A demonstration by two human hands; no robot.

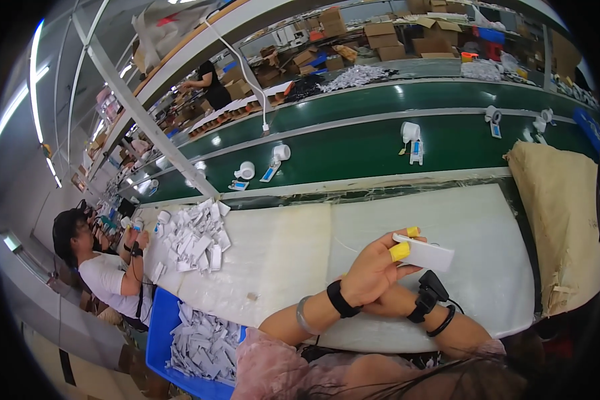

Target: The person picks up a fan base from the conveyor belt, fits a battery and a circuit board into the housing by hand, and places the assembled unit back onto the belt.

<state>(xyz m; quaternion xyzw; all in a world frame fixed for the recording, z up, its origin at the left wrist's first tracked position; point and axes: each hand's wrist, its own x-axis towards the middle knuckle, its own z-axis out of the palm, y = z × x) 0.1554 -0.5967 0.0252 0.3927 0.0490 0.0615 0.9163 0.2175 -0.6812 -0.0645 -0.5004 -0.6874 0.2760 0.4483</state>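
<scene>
My left hand [372, 272] reaches over the padded white work surface, yellow covers on its thumb and a finger. It pinches a flat white rectangular plastic piece [432, 255] by its left end, the piece held tilted above the surface. My right hand [388, 301] crosses beneath the left one, pointing left. Most of its fingers are hidden behind the left hand and wrist, so what they hold, if anything, does not show. Left of both hands, a heap of similar white plastic pieces [197, 237] lies on the surface.
A blue bin [159, 333] full of white pieces stands at lower left. Beyond the table runs a green conveyor [353, 140] carrying several white round-headed devices. Brown paper-like material [557, 227] drapes the right side. A co-worker [107, 267] works at far left.
</scene>
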